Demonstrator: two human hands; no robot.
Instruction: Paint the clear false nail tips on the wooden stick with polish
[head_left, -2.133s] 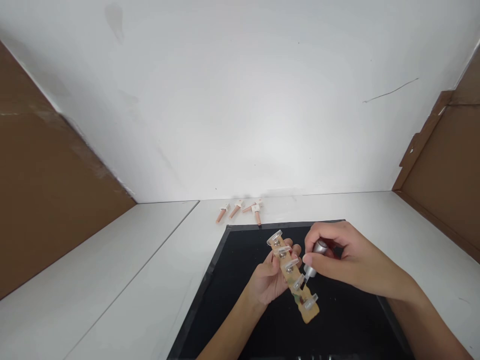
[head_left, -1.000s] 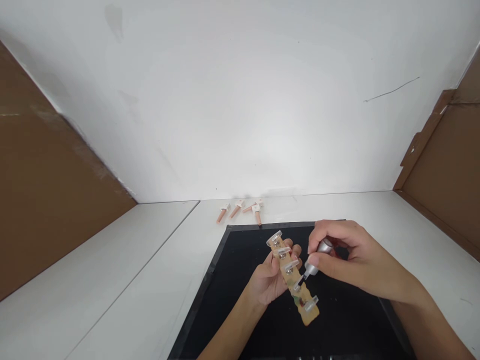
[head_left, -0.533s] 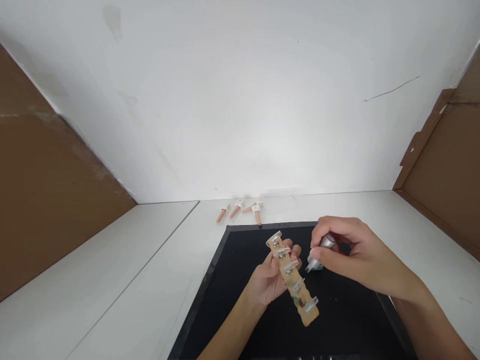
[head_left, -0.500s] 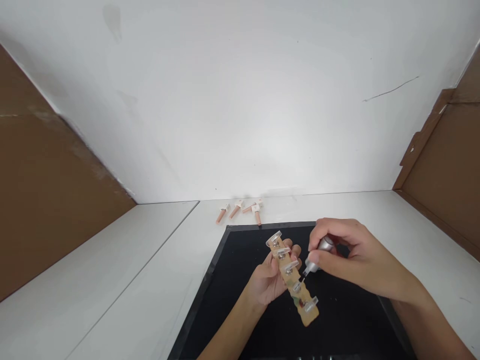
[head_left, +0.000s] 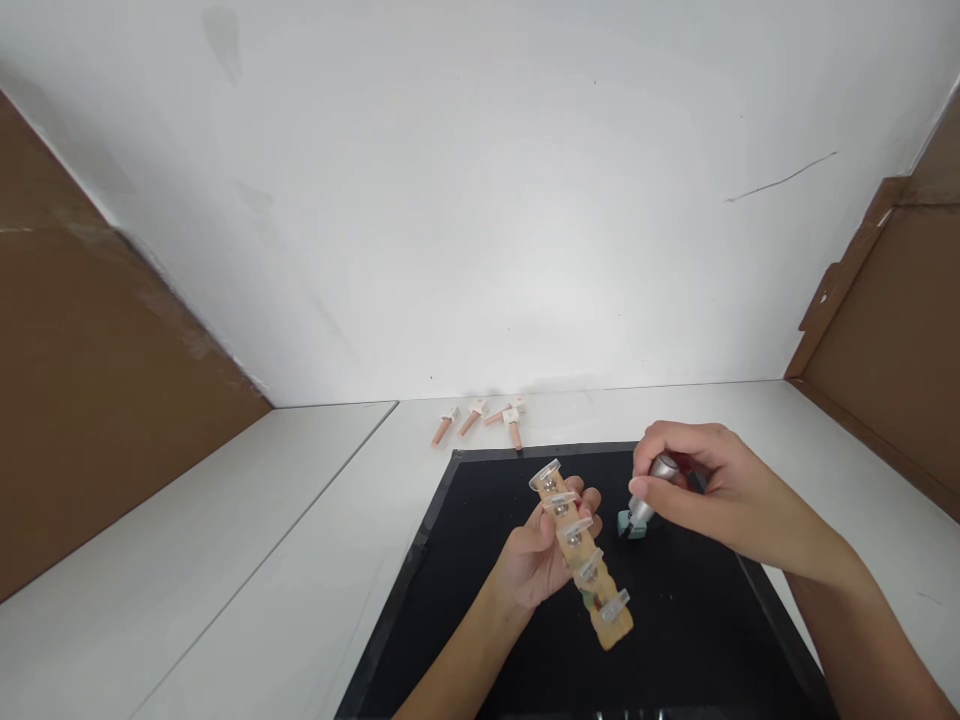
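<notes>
A pale wooden strip (head_left: 583, 552) was grasped in the left hand (head_left: 541, 575), the thumb laid along one side and the fingertips curled round the other. It was held at a slant above the black mat (head_left: 450, 590), its far end raised toward the wall (head_left: 480, 250). Five clear tips (head_left: 616, 605) were borne crosswise along it, with shiny round metal seen beneath some of them. Near the lower end, green and dark red patches were shown on the wood; whether lettering was formed by them could not be told. A silver-handled brush (head_left: 643, 507) was pinched between the thumb and fingers of the right hand (head_left: 694, 490), its dark end pointed down at a small pale teal container (head_left: 639, 531); whether the two were touching could not be made out. Beyond the mat, four peach sticks (head_left: 514, 433) with white heads were left on the white table (head_left: 300, 560). Faint marks were borne by those heads, too small to be read. On the wall, a thin dark line was drawn.
</notes>
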